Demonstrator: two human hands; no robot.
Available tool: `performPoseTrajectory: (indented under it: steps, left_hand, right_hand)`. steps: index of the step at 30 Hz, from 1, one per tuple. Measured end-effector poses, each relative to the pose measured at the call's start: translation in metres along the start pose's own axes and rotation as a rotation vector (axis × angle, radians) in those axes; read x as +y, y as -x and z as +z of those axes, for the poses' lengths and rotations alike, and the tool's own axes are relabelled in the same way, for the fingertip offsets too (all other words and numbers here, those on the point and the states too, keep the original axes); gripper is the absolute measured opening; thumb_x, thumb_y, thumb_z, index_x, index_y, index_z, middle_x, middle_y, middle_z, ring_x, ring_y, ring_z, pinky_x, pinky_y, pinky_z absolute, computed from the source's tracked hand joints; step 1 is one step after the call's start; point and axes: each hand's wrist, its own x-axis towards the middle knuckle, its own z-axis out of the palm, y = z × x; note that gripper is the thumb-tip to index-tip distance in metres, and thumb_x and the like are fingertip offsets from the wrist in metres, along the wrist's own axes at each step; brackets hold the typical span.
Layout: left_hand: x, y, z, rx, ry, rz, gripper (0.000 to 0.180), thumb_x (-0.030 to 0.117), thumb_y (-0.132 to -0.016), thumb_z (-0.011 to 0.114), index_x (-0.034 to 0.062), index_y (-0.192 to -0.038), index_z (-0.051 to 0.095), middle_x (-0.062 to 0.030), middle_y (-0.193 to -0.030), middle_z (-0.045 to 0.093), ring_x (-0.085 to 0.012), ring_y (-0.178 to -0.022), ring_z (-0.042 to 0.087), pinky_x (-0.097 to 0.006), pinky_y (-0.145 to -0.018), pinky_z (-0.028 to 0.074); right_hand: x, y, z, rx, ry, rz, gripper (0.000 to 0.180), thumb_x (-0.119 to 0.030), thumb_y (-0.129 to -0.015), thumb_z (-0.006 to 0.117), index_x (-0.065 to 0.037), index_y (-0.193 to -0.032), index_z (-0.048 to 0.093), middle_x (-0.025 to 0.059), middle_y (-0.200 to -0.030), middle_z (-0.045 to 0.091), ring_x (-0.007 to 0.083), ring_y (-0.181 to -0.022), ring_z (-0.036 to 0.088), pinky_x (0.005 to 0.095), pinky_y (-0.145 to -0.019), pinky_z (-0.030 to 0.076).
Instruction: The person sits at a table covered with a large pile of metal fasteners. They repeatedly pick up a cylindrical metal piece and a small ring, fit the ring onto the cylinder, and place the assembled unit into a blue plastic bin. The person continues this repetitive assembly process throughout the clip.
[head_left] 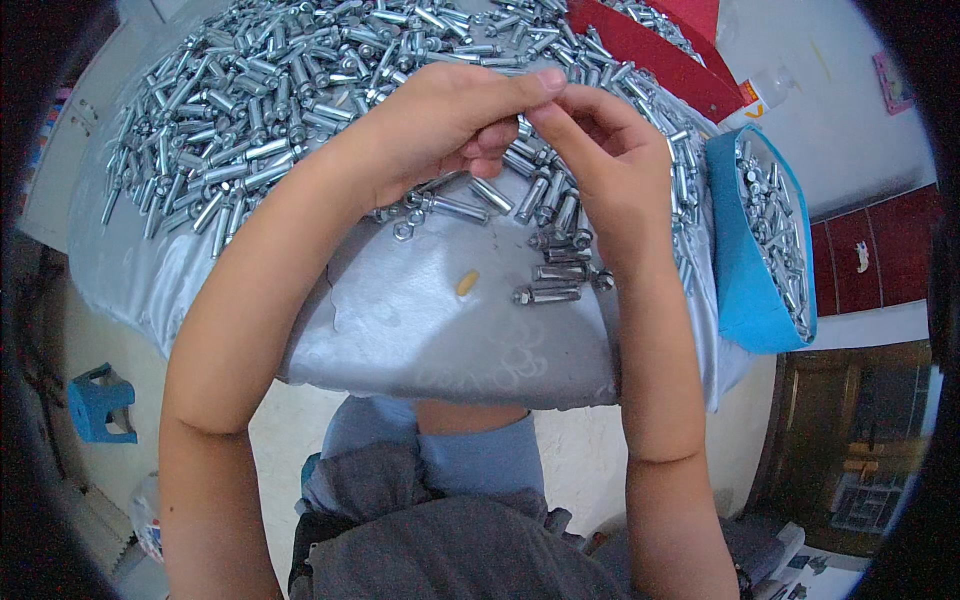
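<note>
My left hand [440, 122] and my right hand [622, 160] meet over the table, thumbs and fingertips pinched close together. Whatever sits between those fingers is hidden or too small to make out. Below and beyond them spreads a large heap of silver expansion bolts [255, 110] with sleeves and nuts. Several expansion bolts [556, 271] lie roughly side by side near my right wrist. A loose hex nut [402, 231] rests at the heap's near edge, under my left hand. Nearer to me, a small yellow piece [467, 283] lies on the grey table cover [390, 320].
At the right edge stands a blue fabric bin [735, 285] filled with bolts. Behind it are a red container [650, 55] with more bolts and a white bottle [766, 92]. A blue stool [101, 405] is on the floor at left. My knees are under the table's near edge.
</note>
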Motion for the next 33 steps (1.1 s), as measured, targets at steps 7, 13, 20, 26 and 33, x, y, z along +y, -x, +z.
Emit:
performPoseTrajectory:
  steps: [7,13,20,26,33]
  left_hand:
    - [-0.004,-0.008,-0.015,0.176,0.145,0.048,0.023,0.029,-0.081,0.055,0.0079,-0.074,0.05,0.0081,-0.048,0.03,-0.0024,-0.04,0.028,-0.017,-0.039,0.026]
    - [-0.002,-0.009,-0.025,0.316,0.43,0.004,0.021,0.024,-0.079,0.056,0.0047,-0.077,0.047,0.0077,-0.047,0.028,-0.0024,-0.039,0.026,-0.016,-0.038,0.027]
    - [0.004,-0.008,-0.027,0.269,0.557,0.134,0.023,0.026,-0.078,0.057,0.0051,-0.072,0.047,0.0069,-0.049,0.029,-0.0033,-0.04,0.024,-0.016,-0.038,0.024]
    - [0.023,-0.003,-0.039,0.247,0.741,0.261,0.018,0.015,-0.084,0.05,0.0091,-0.069,0.042,0.0056,-0.053,0.029,-0.0044,-0.044,0.026,-0.017,-0.039,0.027]
    - [0.02,-0.001,-0.035,0.191,0.778,0.152,0.017,0.02,-0.08,0.052,0.0062,-0.072,0.046,0.0047,-0.051,0.032,-0.0061,-0.043,0.029,-0.019,-0.041,0.028]
  right_hand:
    - [-0.003,0.008,0.01,-0.174,0.242,-0.109,0.048,-0.015,-0.068,0.069,-0.003,-0.11,0.048,0.0043,-0.084,0.051,0.0098,-0.069,0.047,0.0234,-0.061,0.041]
    - [0.003,0.012,0.015,-0.3,0.502,-0.405,0.047,-0.014,-0.063,0.072,-0.005,-0.105,0.051,0.0041,-0.079,0.051,0.0137,-0.069,0.047,0.0229,-0.063,0.041]
    - [0.005,0.022,0.023,-0.155,0.432,-0.187,0.036,-0.018,-0.062,0.07,-0.008,-0.093,0.054,0.0075,-0.076,0.05,0.0229,-0.072,0.051,0.0325,-0.065,0.04]
    - [-0.001,0.025,0.026,-0.488,0.656,-0.54,0.021,-0.021,-0.064,0.068,-0.011,-0.082,0.062,0.0093,-0.093,0.05,0.0274,-0.087,0.047,0.0365,-0.077,0.038]
    - [0.005,0.031,0.033,-0.543,0.592,-0.456,0.021,-0.019,-0.065,0.066,-0.011,-0.084,0.063,0.0102,-0.096,0.049,0.0281,-0.092,0.044,0.0376,-0.08,0.036]
